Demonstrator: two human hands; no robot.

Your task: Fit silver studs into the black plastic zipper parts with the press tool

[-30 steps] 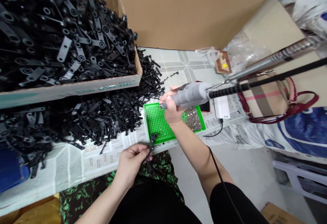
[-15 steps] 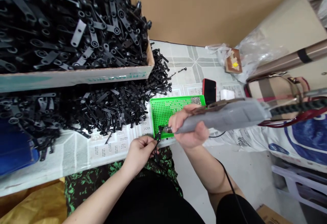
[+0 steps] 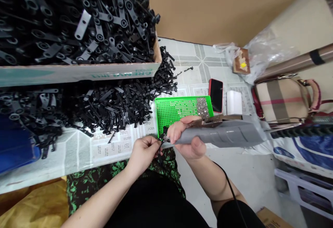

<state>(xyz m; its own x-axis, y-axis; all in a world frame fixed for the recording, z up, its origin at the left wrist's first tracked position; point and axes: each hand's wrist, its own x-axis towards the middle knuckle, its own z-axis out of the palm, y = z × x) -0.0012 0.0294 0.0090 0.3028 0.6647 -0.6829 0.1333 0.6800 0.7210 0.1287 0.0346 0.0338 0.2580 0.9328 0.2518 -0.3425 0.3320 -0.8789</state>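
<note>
My left hand (image 3: 142, 151) has its grip pinched shut on a small black part (image 3: 161, 138), which sticks up at one o'clock from my fingertips. My right hand (image 3: 186, 138) is wrapped tight around the grey driver (image 3: 221, 135), its tip at nine o'clock, seemingly touching the part. Both sit over the desk's (image 3: 78, 151) near edge, just below the green tray (image 3: 166, 111).

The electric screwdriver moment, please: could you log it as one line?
left hand: holds black part | right hand: grips electric screwdriver, tip at part | green tray: behind, screws in corner
</note>
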